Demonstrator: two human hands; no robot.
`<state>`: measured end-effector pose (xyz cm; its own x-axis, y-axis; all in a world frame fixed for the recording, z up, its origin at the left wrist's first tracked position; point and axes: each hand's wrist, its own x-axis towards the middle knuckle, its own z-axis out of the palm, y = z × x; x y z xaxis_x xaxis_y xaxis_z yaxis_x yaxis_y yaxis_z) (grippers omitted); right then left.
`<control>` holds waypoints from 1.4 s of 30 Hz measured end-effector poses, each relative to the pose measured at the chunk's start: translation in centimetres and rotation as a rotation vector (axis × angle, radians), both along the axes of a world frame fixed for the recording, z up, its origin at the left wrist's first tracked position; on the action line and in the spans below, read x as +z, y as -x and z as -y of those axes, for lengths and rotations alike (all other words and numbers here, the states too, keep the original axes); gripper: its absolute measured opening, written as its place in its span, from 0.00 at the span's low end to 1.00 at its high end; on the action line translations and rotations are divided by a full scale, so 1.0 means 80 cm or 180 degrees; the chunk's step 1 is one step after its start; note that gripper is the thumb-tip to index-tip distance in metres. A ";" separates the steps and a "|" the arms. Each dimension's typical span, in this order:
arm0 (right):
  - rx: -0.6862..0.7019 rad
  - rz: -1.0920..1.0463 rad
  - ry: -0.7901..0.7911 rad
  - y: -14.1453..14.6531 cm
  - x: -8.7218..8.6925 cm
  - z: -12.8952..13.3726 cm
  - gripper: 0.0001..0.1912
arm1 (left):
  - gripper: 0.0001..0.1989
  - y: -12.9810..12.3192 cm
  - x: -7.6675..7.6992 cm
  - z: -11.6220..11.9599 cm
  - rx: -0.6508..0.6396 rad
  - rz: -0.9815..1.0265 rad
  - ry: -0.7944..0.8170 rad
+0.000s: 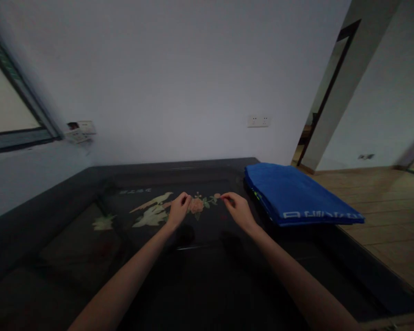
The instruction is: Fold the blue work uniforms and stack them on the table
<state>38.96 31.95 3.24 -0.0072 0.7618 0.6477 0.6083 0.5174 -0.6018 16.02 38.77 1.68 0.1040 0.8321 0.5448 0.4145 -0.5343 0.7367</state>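
Note:
A dark, glossy table (200, 266) bears a printed picture of a pale bird and flowers (196, 205). Above the left part of the flowers is my left hand (180, 209), its thumb and fingertips pinched together. My right hand (237, 208) hovers at the right end of the print, also pinched, with its fingertips pointing left. The two hands are apart, at about the same height. Whatever may be between the fingertips of either hand is too small to make out.
Folded blue cloth or bags (296, 191) with white lettering lie on the table's right side. Behind the table stands a pale wall with a socket (258, 121). A window (14, 92) is at the left, and wooden floor (372, 202) shows at the right.

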 end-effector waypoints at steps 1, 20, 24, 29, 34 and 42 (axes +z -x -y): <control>0.0114 -0.0015 0.0118 0.028 -0.010 -0.004 0.10 | 0.14 0.015 -0.005 0.012 0.0012 -0.0023 0.0017; 0.0376 0.0347 0.0931 0.144 -0.094 0.045 0.07 | 0.13 0.077 -0.068 0.113 -0.0549 -0.1439 0.0150; 0.0607 0.0463 0.0856 0.146 -0.090 0.053 0.08 | 0.13 0.079 -0.062 0.120 -0.0704 -0.1415 0.0200; 0.0710 0.0548 0.0820 0.144 -0.089 0.055 0.07 | 0.13 0.079 -0.055 0.123 -0.0639 -0.1567 0.0108; 0.0724 0.0631 0.0861 0.142 -0.089 0.051 0.08 | 0.12 0.079 -0.053 0.124 -0.0677 -0.1856 -0.0004; 0.0737 0.0786 0.0952 0.141 -0.083 0.053 0.08 | 0.12 0.083 -0.044 0.129 -0.0714 -0.2110 0.0058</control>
<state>27.68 27.68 -3.41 -0.3262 0.8754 0.3569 0.6411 0.4823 -0.5970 9.36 28.44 -1.87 0.5799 0.7601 0.2932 0.6608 -0.6494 0.3763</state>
